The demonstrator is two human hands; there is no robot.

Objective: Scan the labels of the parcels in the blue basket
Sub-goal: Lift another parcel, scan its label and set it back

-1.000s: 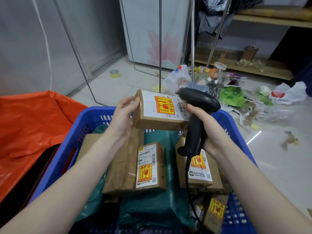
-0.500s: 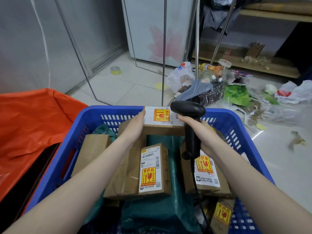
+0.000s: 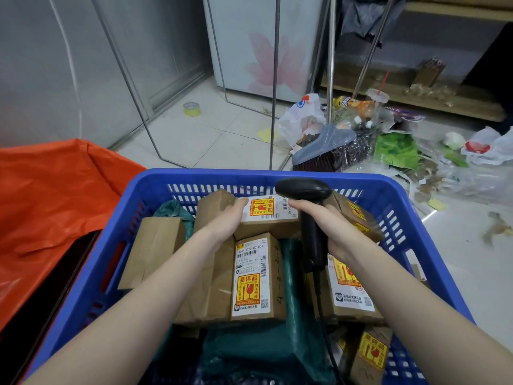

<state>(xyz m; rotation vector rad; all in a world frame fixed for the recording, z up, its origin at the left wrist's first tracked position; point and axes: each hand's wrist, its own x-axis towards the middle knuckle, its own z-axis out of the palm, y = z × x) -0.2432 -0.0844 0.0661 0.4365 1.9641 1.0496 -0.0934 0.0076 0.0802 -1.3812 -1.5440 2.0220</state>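
Observation:
The blue basket [image 3: 155,184] in front of me holds several brown cardboard parcels with white labels and yellow fragile stickers, on top of dark green bags [image 3: 266,354]. My left hand [image 3: 224,220] grips a small parcel [image 3: 268,220] that lies low in the far middle of the basket, label up. My right hand [image 3: 330,226] is closed around the grip of a black barcode scanner [image 3: 305,193], its head just over that parcel's right end. Another labelled parcel [image 3: 256,279] lies just below it, and one more [image 3: 349,295] lies under my right wrist.
An orange sheet [image 3: 50,207] covers something left of the basket. On the tiled floor behind lie a broom [image 3: 324,145], plastic bags and scattered litter [image 3: 394,145], thin metal poles [image 3: 274,79], a tape roll [image 3: 192,109] and a white cabinet with a pink flower [image 3: 261,45].
My left hand has lowered the small parcel from in front of the scanner down into the far part of the basket. The scanner hand came down along with it.

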